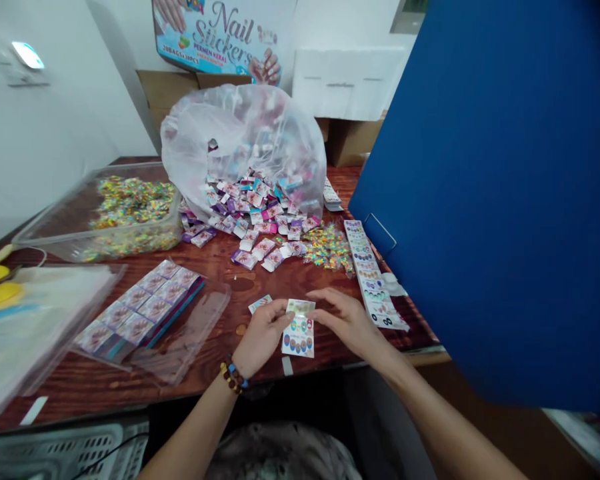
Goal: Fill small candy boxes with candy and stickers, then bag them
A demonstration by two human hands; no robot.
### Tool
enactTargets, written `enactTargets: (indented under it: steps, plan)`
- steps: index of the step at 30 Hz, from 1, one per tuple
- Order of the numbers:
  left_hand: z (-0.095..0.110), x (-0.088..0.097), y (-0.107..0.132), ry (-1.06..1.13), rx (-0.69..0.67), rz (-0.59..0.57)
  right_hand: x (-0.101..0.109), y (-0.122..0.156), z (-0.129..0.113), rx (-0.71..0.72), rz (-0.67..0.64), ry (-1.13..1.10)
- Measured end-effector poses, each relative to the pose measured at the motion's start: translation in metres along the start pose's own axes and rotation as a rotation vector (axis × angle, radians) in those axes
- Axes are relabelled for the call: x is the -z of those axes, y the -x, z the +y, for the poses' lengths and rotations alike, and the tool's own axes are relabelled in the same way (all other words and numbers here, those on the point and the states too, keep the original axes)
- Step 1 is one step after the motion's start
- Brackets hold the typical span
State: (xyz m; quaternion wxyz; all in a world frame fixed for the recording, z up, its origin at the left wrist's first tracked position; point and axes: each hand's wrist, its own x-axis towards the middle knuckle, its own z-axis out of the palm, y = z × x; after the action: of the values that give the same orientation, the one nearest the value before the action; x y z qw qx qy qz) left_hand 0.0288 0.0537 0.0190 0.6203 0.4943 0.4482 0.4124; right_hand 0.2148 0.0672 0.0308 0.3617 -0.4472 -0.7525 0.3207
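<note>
Nail sticker sheet (299, 338): between the hands, near the front edge of the tabletop (215, 383), around the middle.
Left hand (264, 338): fingers (283, 316) narrowly closed on the sheet's upper left edge; beaded bracelet (233, 375) on the wrist.
Right hand (350, 323): fingers (321, 295) spread wide, their tips at the sheet's upper right corner.
Beside the hands: small sticker piece (260, 304) just past the left fingers; long sticker strip (375, 277) right of the right hand.
Rear of the tabletop: clear plastic bag (243, 140) spilling sticker packets (250, 223).
Left edge: clear plastic tub (95, 230) holding multicoloured pieces.
</note>
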Motion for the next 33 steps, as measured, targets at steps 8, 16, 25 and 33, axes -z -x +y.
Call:
enactTargets:
  steps: [8,16,25,33]
  plan:
    - [-0.012,0.004,0.002,-0.056,0.052,-0.015,-0.003,-0.021,0.005,-0.094,-0.002,-0.192]
    - [-0.022,-0.003,0.004,-0.045,-0.083,0.250,-0.027,-0.002,0.015,-0.366,-0.031,-0.458]
    - [-0.031,-0.006,-0.001,0.233,0.093,0.292,-0.042,-0.002,0.033,-0.355,-0.065,-0.323]
    - [-0.034,-0.003,-0.005,0.252,0.195,0.324,0.012,-0.072,0.072,-0.165,0.014,0.714]
